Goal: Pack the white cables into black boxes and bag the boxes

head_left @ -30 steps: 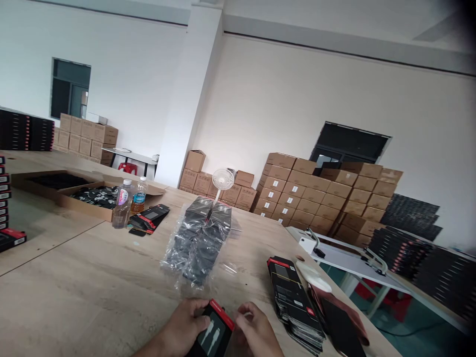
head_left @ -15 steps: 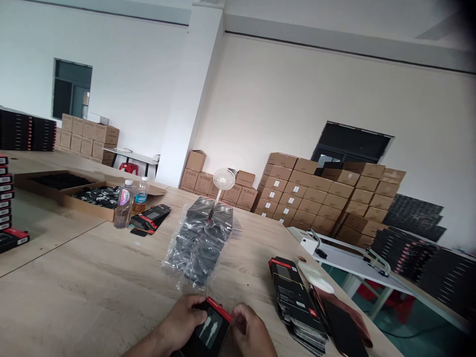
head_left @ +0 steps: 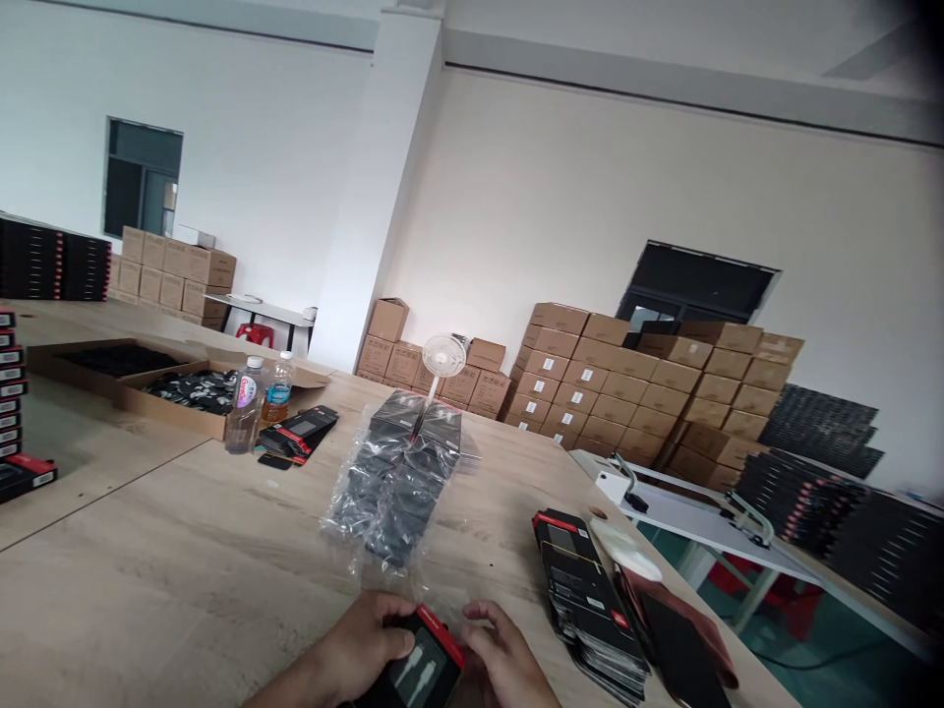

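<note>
A small black box [head_left: 424,669] with a red top edge and a window picturing a white cable plug is tilted up at the lower middle. My left hand [head_left: 361,644] grips it from the left, thumb across its front. Close by its upper right corner is my right hand [head_left: 508,654], thumb and forefinger apart and slightly bent; whether it touches the box I cannot tell. Just beyond my hands, several black boxes [head_left: 402,492] stand in two rows under crinkled clear plastic film [head_left: 354,531].
Flat black-red cartons [head_left: 582,590] are stacked at right, beside a white oval object [head_left: 626,551] and a dark phone-like slab [head_left: 682,649]. Two bottles [head_left: 247,403] and an open carton [head_left: 184,403] stand at left. A white fan [head_left: 443,356] rises behind the wrapped boxes.
The box has moved slightly right and down in my left hand. My right hand's fingers have uncurled and spread beside its corner.
</note>
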`<state>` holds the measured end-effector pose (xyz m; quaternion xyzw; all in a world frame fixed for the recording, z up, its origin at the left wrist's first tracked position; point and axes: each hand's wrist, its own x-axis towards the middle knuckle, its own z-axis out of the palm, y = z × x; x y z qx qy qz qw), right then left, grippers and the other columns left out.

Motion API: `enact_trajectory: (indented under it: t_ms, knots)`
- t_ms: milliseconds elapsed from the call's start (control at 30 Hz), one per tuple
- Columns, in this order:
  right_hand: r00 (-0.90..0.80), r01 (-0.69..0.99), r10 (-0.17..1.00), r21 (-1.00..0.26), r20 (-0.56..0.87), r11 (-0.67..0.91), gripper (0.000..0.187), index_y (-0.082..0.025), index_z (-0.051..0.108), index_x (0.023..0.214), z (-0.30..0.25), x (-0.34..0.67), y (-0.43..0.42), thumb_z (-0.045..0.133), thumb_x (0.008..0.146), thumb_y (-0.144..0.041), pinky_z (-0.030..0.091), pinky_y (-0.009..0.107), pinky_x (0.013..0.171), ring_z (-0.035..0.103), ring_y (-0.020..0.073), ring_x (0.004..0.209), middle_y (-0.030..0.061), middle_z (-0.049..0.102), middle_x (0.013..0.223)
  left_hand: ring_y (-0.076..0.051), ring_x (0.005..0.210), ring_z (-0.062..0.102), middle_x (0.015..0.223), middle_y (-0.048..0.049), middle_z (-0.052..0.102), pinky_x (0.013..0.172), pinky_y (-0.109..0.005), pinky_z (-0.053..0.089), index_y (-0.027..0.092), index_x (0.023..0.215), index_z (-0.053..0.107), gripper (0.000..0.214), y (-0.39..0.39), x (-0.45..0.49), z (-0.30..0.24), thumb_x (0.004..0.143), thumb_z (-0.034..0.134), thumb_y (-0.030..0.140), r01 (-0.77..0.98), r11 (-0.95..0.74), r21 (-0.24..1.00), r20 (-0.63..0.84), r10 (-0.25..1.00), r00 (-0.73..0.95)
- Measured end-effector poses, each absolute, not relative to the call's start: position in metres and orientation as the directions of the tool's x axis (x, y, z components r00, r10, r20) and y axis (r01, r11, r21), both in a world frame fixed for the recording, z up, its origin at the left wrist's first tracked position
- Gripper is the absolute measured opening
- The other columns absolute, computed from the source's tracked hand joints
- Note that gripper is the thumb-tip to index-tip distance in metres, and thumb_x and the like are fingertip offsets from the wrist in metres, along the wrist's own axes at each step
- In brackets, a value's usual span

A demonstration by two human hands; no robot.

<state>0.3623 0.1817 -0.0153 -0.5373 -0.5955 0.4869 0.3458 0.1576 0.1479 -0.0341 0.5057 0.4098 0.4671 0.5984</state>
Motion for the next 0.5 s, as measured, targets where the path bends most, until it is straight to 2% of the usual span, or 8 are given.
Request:
enact_trajectory:
  t_ms: [100,200,333,433,500]
  knots:
    - [-0.141,0.281,0.990,-0.960,-0.024,0.017,0.032,-0.021,0.057,0.089,-0.013,0.361,0.183,0.065,0.065,-0.042,0.038,0.022,0.046,0.061,0.0183,0.062,-0.0012,0.066,0.068,-0.012,0.058,0.046,0.062,0.0024,0.058,0.059,-0.023,0.034,0.014,0.088,0.074,0.037,0.146,0.159,-0.033,0.058,0.053,0.018,-0.145,0.055,0.988,-0.017,0.968,0.251]
    - [-0.127,0.341,0.982,-0.923,0.142,0.178,0.026,-0.021,0.055,0.080,-0.020,0.359,0.187,0.067,0.062,-0.036,0.040,0.025,0.052,0.056,0.0169,0.057,-0.0042,0.059,0.058,-0.012,0.059,0.046,0.063,0.0021,0.058,0.060,-0.023,0.034,0.014,0.088,0.075,0.036,0.143,0.159,-0.030,0.060,0.053,0.017,-0.147,0.032,0.989,0.010,0.960,0.279]
    - [-0.130,0.642,0.948,-0.704,0.289,0.303,0.006,-0.023,0.051,0.067,-0.027,0.358,0.189,0.056,0.065,-0.023,0.037,0.026,0.054,0.052,0.0156,0.053,-0.0050,0.054,0.054,-0.012,0.060,0.046,0.065,0.0022,0.058,0.059,-0.022,0.034,0.016,0.091,0.075,0.038,0.140,0.160,-0.025,0.061,0.052,0.016,-0.110,0.032,0.993,0.000,0.961,0.277]
    - [-0.139,0.793,0.939,-0.533,0.315,0.296,0.008,-0.024,0.048,0.063,-0.021,0.359,0.186,0.047,0.068,-0.018,0.036,0.027,0.057,0.053,0.0163,0.055,-0.0027,0.056,0.057,-0.012,0.058,0.045,0.062,0.0022,0.056,0.057,-0.022,0.032,0.015,0.090,0.075,0.038,0.139,0.161,-0.024,0.060,0.051,0.016,-0.094,0.041,0.995,-0.015,0.965,0.262]
    - [-0.124,0.832,0.943,-0.485,0.309,0.269,0.009,-0.024,0.048,0.063,-0.015,0.360,0.185,0.046,0.070,-0.018,0.035,0.027,0.058,0.054,0.0168,0.056,-0.0019,0.057,0.057,-0.011,0.056,0.045,0.062,0.0019,0.056,0.056,-0.022,0.032,0.014,0.087,0.075,0.037,0.140,0.162,-0.025,0.059,0.050,0.016,-0.094,0.042,0.995,-0.016,0.967,0.255]
